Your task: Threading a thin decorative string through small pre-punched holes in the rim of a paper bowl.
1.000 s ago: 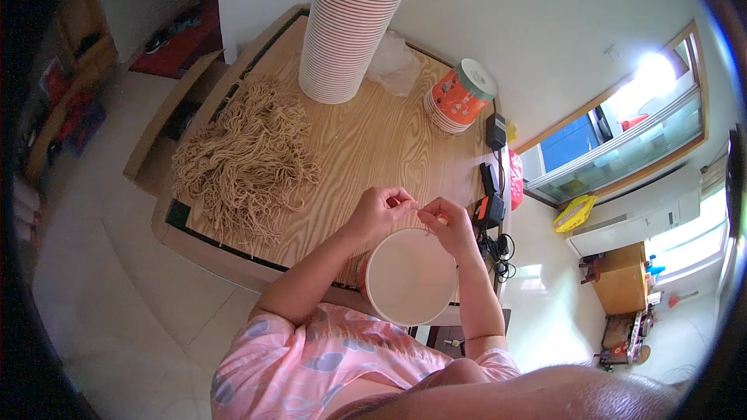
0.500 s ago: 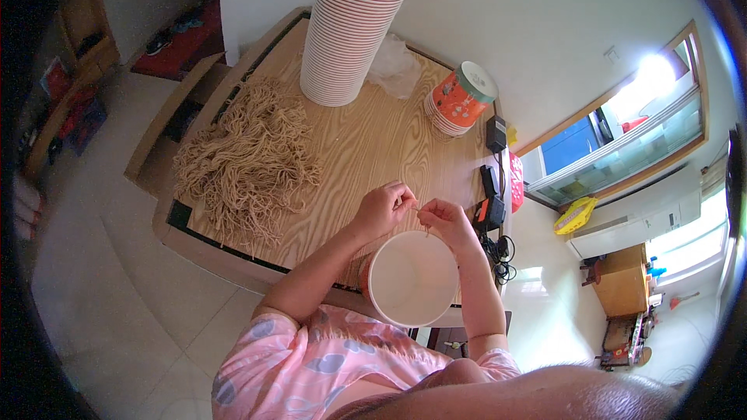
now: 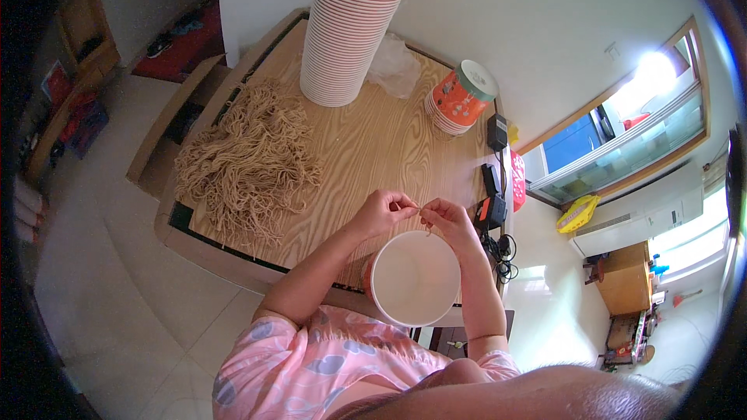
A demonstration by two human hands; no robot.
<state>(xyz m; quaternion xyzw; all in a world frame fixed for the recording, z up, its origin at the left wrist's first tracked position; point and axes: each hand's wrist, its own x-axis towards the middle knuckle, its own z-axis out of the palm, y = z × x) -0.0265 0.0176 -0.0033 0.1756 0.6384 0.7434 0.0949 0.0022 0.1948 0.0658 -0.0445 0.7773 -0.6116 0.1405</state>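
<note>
My left hand [image 3: 383, 211] and my right hand [image 3: 451, 222] meet just beyond the far rim of a white-lined paper bucket [image 3: 415, 276]. Both pinch a thin beige cord [image 3: 428, 229], whose short end dangles below the right fingertips. Whether the cord is knotted is too small to tell. The bucket stands mouth up at the table's near edge, between my forearms, and nothing shows inside it. To the left lies a tangled heap of similar beige cords [image 3: 249, 163], apart from both hands.
A tall stack of white-rimmed buckets [image 3: 352, 39] rises from the wood-grain table [image 3: 366, 167]. Behind it lies a clear plastic bag [image 3: 394, 68]. Upside-down orange buckets [image 3: 455, 101] stand at the far right. Black adapters [image 3: 496, 132] and coiled cables [image 3: 500, 257] line the right edge.
My left hand has dropped slightly nearer the bucket, and its fingertips have come closer to those of my right hand. Both keep their pinch on the cord.
</note>
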